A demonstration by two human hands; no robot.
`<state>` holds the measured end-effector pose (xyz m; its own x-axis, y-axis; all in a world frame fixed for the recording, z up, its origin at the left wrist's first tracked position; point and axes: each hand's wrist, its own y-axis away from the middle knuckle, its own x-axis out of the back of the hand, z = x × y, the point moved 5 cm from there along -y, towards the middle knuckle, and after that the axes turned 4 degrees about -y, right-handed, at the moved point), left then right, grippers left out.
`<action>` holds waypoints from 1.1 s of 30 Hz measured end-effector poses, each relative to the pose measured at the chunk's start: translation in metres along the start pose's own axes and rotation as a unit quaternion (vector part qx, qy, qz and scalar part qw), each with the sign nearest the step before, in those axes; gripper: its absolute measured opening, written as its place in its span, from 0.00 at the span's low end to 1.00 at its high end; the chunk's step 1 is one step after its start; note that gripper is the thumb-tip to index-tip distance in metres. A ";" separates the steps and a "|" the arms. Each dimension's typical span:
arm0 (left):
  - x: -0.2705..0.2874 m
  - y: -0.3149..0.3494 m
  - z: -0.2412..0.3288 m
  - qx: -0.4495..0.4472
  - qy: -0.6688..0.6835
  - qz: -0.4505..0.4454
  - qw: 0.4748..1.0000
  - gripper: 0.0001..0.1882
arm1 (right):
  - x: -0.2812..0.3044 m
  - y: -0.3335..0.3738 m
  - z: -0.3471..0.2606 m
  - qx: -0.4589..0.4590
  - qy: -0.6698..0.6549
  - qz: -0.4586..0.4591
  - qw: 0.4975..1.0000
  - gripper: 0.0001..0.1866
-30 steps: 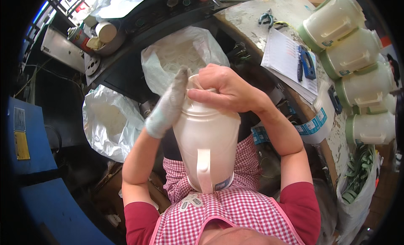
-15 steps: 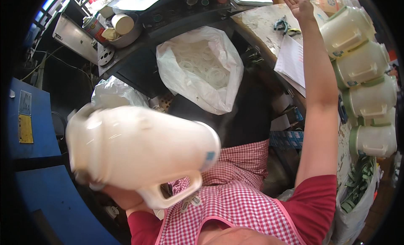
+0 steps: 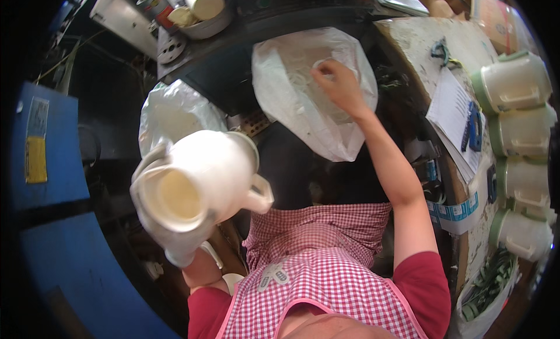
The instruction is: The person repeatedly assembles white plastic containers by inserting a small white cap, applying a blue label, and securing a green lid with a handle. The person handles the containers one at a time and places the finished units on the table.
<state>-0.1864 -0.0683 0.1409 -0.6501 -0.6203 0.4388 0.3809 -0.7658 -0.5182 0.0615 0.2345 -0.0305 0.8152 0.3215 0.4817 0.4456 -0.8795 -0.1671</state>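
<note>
Jugs [image 3: 516, 82] stacked right, perhaps five

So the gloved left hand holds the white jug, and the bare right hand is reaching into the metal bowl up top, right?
Not the bowl. In the head view the right hand reaches into the clear plastic bag; the left hand does hold the white jug.

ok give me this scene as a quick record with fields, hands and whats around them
left hand: gloved, holds a cream jug tipped on its side, mouth toward the camera
right hand: bare, reaching into a clear plastic bag, fingers on a white ring
right side: row of cream jugs with green bases on the bench
clothing: red checked apron
</note>
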 end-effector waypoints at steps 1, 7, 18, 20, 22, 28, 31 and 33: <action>-0.012 -0.002 0.006 -0.034 -0.026 -0.035 0.998 0.46 | 0.014 0.021 -0.032 -0.014 -0.158 -0.011 0.987 0.22; -0.062 0.005 0.047 -0.181 0.017 -0.154 0.971 0.45 | 0.051 0.164 -0.238 0.087 -0.309 -0.207 0.924 0.22; -0.073 0.040 0.093 -0.258 -0.052 -0.161 0.951 0.43 | 0.027 0.222 -0.260 0.266 0.164 -0.073 0.947 0.16; -0.075 0.043 0.098 -0.264 -0.027 -0.171 0.949 0.43 | 0.032 0.221 -0.259 0.278 0.165 -0.090 0.942 0.13; -0.077 0.045 0.100 -0.271 -0.051 -0.162 0.947 0.43 | 0.042 0.216 -0.257 0.281 0.159 -0.145 0.935 0.12; -0.084 0.055 0.102 -0.264 -0.040 -0.164 0.950 0.43 | 0.035 0.228 -0.246 0.192 0.185 -0.258 0.929 0.08; -0.093 0.053 0.112 -0.276 -0.055 -0.205 0.937 0.41 | 0.043 0.236 -0.237 0.248 0.147 -0.185 0.939 0.10; -0.096 0.053 0.115 -0.265 -0.038 -0.215 0.939 0.43 | 0.047 0.233 -0.232 0.277 0.151 -0.179 0.932 0.12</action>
<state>-0.0283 -0.0688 0.1564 -0.6122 -0.2990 0.7320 -0.3001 -0.7686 -0.5649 0.1177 -0.0365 0.1528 0.4744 0.3726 0.7976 0.8593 -0.3929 -0.3275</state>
